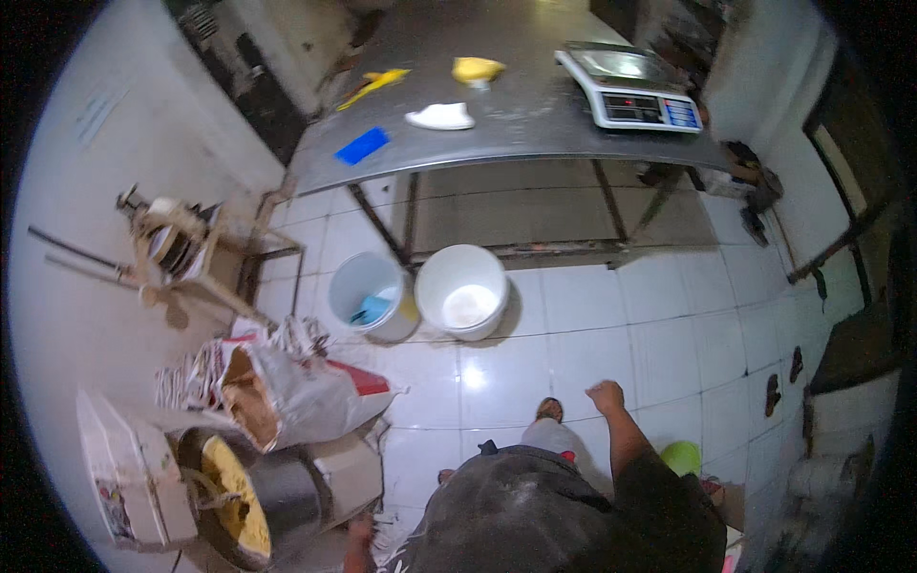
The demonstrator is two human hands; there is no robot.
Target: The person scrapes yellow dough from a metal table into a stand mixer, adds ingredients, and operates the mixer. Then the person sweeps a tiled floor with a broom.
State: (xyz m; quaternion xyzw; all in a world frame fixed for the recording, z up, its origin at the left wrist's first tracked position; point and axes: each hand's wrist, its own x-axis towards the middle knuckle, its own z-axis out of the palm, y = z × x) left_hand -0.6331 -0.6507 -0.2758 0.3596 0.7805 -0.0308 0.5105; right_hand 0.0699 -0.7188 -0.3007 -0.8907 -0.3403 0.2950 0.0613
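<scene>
Head view, and I start at the far left: a small wooden contraption (162, 239) sits against the white wall, and below it an open paper sack (272, 387) leans over a dark metal drum (250, 497) with yellow contents. My left hand (359, 540) shows only as a sliver at the bottom edge, just beside that drum; I cannot tell whether it is closed or loose, or whether it grips anything.

Moving right, two buckets stand on the tiled floor (611, 334) just in front of the steel table (535, 105): a pale blue bucket (368, 291) with a blue object inside, and touching it on the right a white bucket (462, 289) holding something pale. On the table I see a blue flat piece (362, 146), a yellow strip (374, 84), a white lump (440, 116), a yellow lump (477, 69) and a digital scale (630, 86).

My right hand (606, 395) hangs over the floor with the fingers curled into a loose fist, empty. The white bucket, the nearest thing to it, lies up and to the left of that hand, clearly apart. A green bowl (681, 456) peeks out just beside my right forearm.
</scene>
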